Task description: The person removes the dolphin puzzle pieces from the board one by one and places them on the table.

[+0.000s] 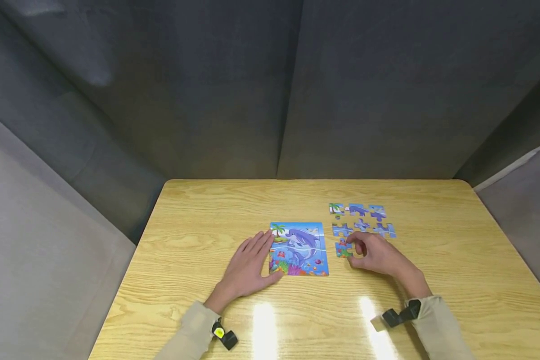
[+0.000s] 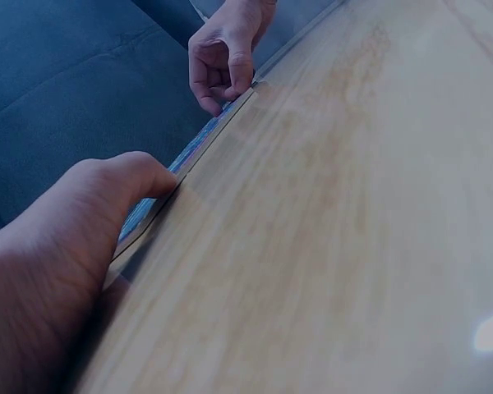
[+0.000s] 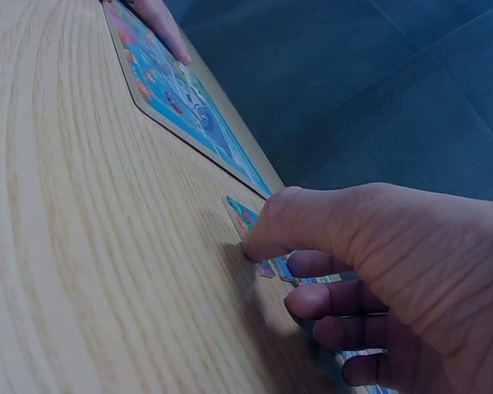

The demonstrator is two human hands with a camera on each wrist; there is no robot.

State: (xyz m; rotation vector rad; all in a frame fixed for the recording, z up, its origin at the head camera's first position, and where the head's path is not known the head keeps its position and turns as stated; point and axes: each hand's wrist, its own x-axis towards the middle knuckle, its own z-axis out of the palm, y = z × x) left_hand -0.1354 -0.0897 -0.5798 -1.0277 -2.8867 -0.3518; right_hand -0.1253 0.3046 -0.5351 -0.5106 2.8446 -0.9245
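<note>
A square puzzle board printed with dolphins, a palm tree and sea life lies flat on the table. My left hand rests along its left side, fingers extended onto the edge and thumb at the lower left corner. Right of the board, my right hand pinches a puzzle piece with a red crab and green coral between thumb and index finger. This piece is low at the table; whether it is lifted I cannot tell. In the right wrist view the thumb partly covers the piece.
Loose puzzle pieces lie in rows behind the right hand, among them a palm tree piece, a dolphin piece and a blue piece. The wooden table ends at a dark curtain at the back.
</note>
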